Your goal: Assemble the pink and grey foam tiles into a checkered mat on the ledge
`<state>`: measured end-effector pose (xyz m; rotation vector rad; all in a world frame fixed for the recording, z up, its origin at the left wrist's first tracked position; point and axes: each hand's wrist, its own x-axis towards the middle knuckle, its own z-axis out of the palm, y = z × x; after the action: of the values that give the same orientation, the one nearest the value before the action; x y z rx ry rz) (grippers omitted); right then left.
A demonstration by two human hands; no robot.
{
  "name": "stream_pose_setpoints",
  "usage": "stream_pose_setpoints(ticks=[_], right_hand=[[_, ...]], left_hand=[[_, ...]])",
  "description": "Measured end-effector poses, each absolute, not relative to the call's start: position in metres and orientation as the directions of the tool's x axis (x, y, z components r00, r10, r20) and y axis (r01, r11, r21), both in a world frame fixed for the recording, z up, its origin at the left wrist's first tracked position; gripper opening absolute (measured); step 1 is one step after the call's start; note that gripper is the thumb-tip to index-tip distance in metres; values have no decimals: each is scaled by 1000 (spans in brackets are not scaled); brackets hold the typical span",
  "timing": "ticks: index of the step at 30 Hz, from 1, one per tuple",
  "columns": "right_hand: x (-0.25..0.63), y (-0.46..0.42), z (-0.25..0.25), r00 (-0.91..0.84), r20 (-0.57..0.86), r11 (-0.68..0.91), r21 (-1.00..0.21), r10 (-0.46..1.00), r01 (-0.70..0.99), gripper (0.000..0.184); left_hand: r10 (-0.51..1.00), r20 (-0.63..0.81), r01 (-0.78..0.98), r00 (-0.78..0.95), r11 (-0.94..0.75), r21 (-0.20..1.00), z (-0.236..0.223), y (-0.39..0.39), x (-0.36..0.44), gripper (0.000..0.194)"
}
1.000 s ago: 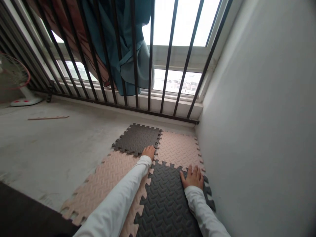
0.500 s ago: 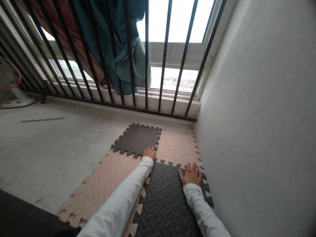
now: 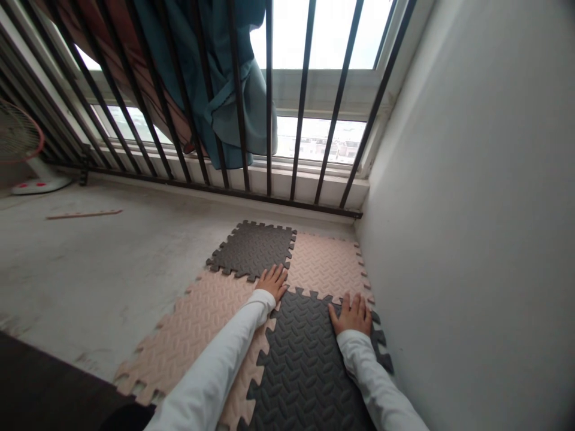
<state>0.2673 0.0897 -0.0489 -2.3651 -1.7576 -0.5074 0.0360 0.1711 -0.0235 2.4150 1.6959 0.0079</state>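
- The near dark tile, at lower centre of the frame, looks like foam: probably light, soft and bendy, with raised ridges that should give a fair grip.
- Its toothed edges are likely the weak points; a hold under a solid stretch of rim, with the palm supporting the middle, should spare the tabs.
- Pressing straight down on the seams probably suits this material better than pinching or pulling single teeth.
- The right hand lies on the near dark tile's far edge, right of centre, fingers spread, gripping nothing.
- The left hand rests where the tiles meet, near the centre, fingers extended and slightly parted, also gripping nothing.
- Around them lie the left pink tile, the far pink tile and the far dark tile.
- Beneath is a pale, scuffed floor, seemingly hard and flat; a dark area fills the lower left.
- A white wall runs down the right side, just beside the tiles.
- Across the top stands a dark railing before a window and a teal cloth.
- A fan and a thin reddish strip are at left.
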Motion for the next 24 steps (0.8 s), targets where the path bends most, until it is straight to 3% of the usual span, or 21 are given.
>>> stream_pose_setpoints(ticks=[7,12,19,21,24], right_hand=[[269,91,-51,261,351,-298,54,899,953,67],[270,91,-51,249,333,-280,48,910,959,68],[270,90,-50,242,358,-298,108,902,949,65],[269,90,-52,243,387,-307,111,889,945,65],[269,91,-54,243,424,-317,112,873,942,66]], left_hand=[[902,-269,931,337,-276,240,-13,181,25,50],[993,-87,992,-76,84,90,-20,154,0,67],[967,-244,997,68,-58,46,-3,160,-33,60],[961,-274,999,29,-18,43,1,161,-44,55],[977,-203,997,-65,73,32,-5,151,-57,55]])
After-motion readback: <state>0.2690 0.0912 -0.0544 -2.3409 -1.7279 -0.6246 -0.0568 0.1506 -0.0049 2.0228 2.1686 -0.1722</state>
